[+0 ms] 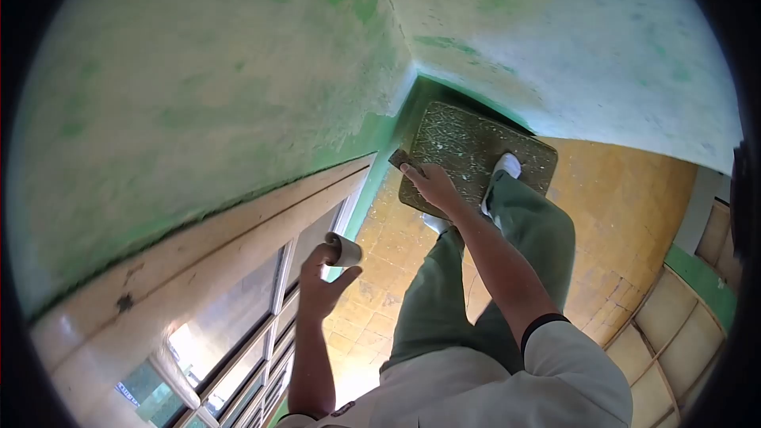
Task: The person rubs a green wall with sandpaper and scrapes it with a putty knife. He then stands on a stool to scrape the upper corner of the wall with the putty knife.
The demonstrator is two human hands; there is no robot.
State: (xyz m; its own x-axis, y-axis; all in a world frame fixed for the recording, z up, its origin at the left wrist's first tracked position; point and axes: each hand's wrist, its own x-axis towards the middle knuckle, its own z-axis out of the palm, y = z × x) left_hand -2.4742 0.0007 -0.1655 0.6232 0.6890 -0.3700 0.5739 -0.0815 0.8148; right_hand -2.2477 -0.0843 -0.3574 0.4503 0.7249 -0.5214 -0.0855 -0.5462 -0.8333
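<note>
My left hand [319, 292] is raised beside the window frame, its fingers hooked around a small roll [349, 252] that is pale outside and dark inside. The thumb stands away from the roll. Further forward, my right hand [432, 187] is closed on a short dark flat-ended tool [399, 160], its end pointing toward the wall corner. What kind of tool it is, I cannot tell. Below that hand is a dark, paint-flecked board [464, 139], with my white-shod right foot [508, 164] on it and the other foot at its near edge.
Patchy green and whitish walls [238, 79] meet in a corner ahead. A long wooden window frame [206, 246] with glass panes runs along my left. Yellow tiles [618, 206] cover the floor far below the board. At the lower right stands a panelled lattice [674, 341].
</note>
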